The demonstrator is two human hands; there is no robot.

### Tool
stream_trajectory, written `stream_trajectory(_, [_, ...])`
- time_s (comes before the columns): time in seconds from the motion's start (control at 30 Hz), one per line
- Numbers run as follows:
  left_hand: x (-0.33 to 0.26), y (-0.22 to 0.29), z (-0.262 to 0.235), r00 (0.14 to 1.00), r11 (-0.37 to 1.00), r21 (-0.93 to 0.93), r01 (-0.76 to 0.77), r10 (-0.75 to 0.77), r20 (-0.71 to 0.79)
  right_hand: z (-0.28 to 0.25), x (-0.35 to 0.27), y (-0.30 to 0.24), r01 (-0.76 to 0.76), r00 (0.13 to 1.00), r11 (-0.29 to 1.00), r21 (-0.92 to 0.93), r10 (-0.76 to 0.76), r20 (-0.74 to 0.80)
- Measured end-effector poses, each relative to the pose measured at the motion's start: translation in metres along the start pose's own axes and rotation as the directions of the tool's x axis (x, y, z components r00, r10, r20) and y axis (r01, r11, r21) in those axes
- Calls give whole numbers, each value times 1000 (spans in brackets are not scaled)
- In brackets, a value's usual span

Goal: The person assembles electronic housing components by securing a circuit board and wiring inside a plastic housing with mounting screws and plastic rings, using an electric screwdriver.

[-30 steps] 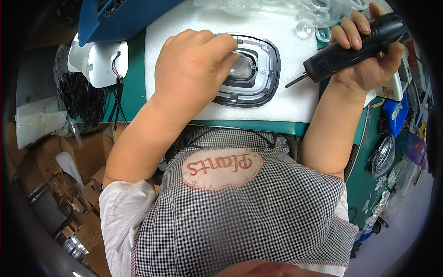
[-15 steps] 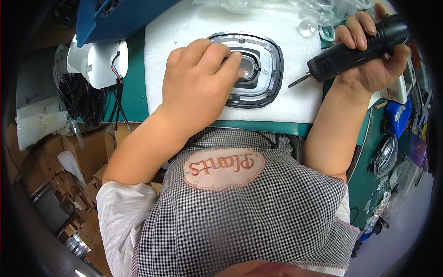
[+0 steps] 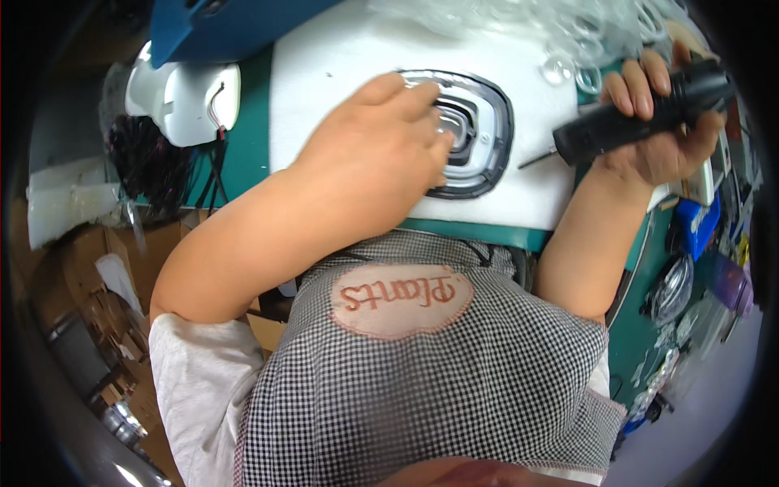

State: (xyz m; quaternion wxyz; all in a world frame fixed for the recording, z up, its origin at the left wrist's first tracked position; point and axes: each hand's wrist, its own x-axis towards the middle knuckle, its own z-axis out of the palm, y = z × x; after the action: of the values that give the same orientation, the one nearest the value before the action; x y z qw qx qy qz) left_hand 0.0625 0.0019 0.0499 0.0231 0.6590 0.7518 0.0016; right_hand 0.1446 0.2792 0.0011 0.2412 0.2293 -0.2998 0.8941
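Lamp unit (image 3: 479, 134), upper centre of frame: dark rounded-square bezel, clear stepped lens inside, flat on a white pad (image 3: 341, 73) over the green bench (image 3: 243, 158).

Left hand (image 3: 377, 166) lies over the lamp's left half, fingers curled down onto the lens area; what the fingertips pinch, if anything, cannot be told.

Right hand (image 3: 661, 134), upper right, is closed round a black driver (image 3: 641, 114), its thin bit pointing left, tip just beside the bezel, not touching.

Judged: moulded plastic, light, stiff, smooth lens likely to scratch or crack. Best held by the dark bezel, pressed flat against the soft pad.

White housing (image 3: 182, 97) with wires, upper left, well apart.
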Motion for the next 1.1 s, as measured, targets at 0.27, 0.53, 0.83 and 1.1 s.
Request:
stream_trajectory(0.27, [-17, -12, 6, 921, 998, -50, -29, 7, -390, 10, -8, -9, -14, 997, 997, -78, 8, -77])
stream_trajectory(0.53, [-73, -118, -83, 583, 898, 16, 441, -273, -765, 26, -8, 5, 10, 986, 982, -186, -40, -160])
stream_trajectory(0.83, [-26, -252, -69, 611, 602, 103, 792, -784, -112, 21, -2, 10, -4, 986, 965, -264, -41, -162])
stream_trajectory(1.1, [14, -284, -40, 528, 546, 132, 828, -836, 146, 23, 0, 14, 7, 991, 972, -233, -37, -125])
